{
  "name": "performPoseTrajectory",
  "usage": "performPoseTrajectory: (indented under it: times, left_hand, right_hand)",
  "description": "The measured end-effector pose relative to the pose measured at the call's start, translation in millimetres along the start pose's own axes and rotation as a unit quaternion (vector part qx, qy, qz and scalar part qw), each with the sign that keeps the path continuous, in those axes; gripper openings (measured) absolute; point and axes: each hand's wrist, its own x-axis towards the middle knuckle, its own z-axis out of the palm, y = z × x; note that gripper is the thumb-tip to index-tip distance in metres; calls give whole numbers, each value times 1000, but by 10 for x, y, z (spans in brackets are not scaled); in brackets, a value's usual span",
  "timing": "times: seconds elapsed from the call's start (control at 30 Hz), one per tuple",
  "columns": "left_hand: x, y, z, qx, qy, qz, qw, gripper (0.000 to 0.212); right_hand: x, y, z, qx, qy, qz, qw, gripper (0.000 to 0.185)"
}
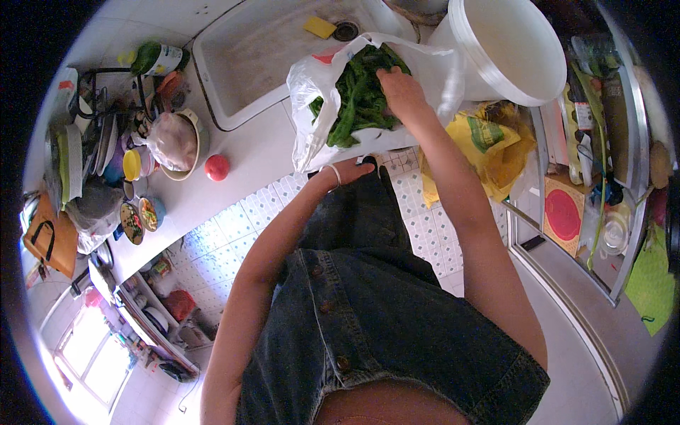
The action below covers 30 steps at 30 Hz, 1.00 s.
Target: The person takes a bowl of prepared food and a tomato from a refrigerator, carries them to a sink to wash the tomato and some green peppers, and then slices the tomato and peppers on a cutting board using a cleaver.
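Observation:
A white plastic bag (313,133) gapes at the near rim of the sink, filled with dark green leafy vegetables (356,101). My right hand (401,93) reaches into its mouth, fingers bent around some of the leaves; the fingertips are partly hidden among them. Just under the bag's near edge is my left hand (350,172), with a light bangle at the wrist. The bag's edge and the hand's angle hide whether those fingers grip anything.
Behind the bag lies a white sink (234,101) with a yellow sponge (319,27) near its drain. A large white bucket (478,58) stands at right, above a yellow plastic bag (478,143). A red round fruit (217,168) and a bowl (199,141) sit on the left counter.

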Motion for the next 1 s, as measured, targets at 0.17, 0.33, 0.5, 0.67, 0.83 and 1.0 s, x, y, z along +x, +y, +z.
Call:
performPoseTrajectory:
  times: [0.17,0.33,0.5,0.67,0.83,1.0]
  left_hand:
    - [-162,167,-10,-62,-27,60,996,55]
    - [-186,333,74,-133,16,172,976,40]
    - [-182,551,166,-130,21,161,978,36]
    - [-296,438,298,-141,32,142,979,36]
    - [-403,483,368,-204,43,140,968,35]
    - [-501,605,387,-255,73,169,949,33]
  right_hand:
    - [-106,218,-4,77,22,-29,996,16]
    - [-317,225,-410,177,69,8,982,19]
    - [-283,416,-12,191,-19,7,981,34]
    - [-190,302,130,218,-19,48,975,42]
    - [54,405,351,184,9,76,980,43]
    - [116,307,474,140,-18,138,980,37]
